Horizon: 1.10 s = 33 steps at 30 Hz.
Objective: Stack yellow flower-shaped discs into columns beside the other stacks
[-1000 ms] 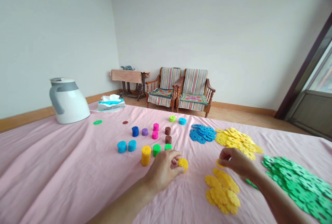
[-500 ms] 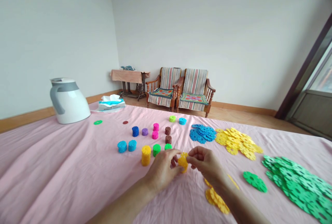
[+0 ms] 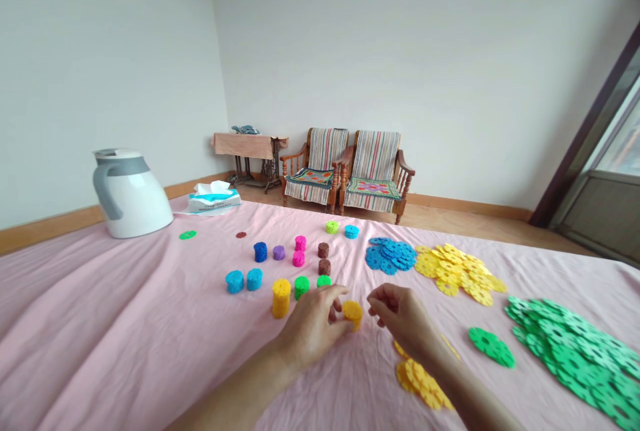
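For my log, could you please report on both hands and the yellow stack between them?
Left hand at yellow stack; right hand apart from it, holding nothing visible. Stack upright. Right forearm partly hiding nearer yellow pile.

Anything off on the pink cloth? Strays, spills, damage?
Minor strays only: a flat green disc and a dark red disc lie alone right of the white jug, and a small green cluster sits left of the big green pile. Odd because most others are stacked or heaped by color. No spill or damage visible.
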### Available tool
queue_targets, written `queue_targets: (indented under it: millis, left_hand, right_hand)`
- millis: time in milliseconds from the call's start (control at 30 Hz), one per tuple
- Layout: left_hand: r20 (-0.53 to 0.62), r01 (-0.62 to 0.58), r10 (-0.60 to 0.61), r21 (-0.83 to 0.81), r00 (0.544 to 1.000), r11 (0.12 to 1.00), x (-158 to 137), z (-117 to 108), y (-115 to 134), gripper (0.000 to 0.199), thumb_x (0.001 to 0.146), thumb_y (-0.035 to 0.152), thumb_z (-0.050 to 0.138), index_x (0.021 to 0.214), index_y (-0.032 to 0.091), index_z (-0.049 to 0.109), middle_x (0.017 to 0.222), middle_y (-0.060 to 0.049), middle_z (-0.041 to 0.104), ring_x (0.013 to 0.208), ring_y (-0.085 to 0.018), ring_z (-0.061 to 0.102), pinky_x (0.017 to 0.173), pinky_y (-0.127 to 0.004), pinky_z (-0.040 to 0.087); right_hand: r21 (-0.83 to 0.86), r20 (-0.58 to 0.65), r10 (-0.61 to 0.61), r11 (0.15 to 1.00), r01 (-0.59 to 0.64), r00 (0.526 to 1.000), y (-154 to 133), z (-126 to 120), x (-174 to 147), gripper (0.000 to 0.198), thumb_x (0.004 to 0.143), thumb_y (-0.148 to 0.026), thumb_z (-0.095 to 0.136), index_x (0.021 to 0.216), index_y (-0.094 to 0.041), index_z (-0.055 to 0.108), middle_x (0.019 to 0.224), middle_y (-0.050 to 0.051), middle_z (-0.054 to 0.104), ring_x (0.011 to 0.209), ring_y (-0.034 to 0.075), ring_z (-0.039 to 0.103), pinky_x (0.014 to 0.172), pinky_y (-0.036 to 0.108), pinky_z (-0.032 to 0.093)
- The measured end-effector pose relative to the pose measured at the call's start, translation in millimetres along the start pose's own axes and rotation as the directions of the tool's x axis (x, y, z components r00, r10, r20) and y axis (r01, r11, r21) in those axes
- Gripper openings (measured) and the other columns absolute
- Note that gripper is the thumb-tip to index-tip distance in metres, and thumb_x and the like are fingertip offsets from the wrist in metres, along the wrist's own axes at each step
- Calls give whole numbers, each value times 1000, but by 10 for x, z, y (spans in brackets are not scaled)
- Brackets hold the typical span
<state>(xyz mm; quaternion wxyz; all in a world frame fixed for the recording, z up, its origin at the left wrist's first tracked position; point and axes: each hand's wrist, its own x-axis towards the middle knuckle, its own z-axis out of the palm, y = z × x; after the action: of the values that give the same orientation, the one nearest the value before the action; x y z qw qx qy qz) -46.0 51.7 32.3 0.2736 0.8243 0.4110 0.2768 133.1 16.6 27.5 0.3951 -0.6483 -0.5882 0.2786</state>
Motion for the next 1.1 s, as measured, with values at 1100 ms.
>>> queue_targets:
  millis: [1100]
  left_hand:
    - [123, -38, 8, 242, 992, 970, -14, -28, -40, 6, 72, 18, 59, 69, 18, 63, 69, 0, 63, 66, -16, 57, 55, -25, 30]
  right_hand:
    - [-486, 55, -102, 866, 116, 993, -36, 78, -195, 27, 72, -7, 42, 72, -19, 66, 76, 6, 70, 75, 18, 64, 68, 25, 39]
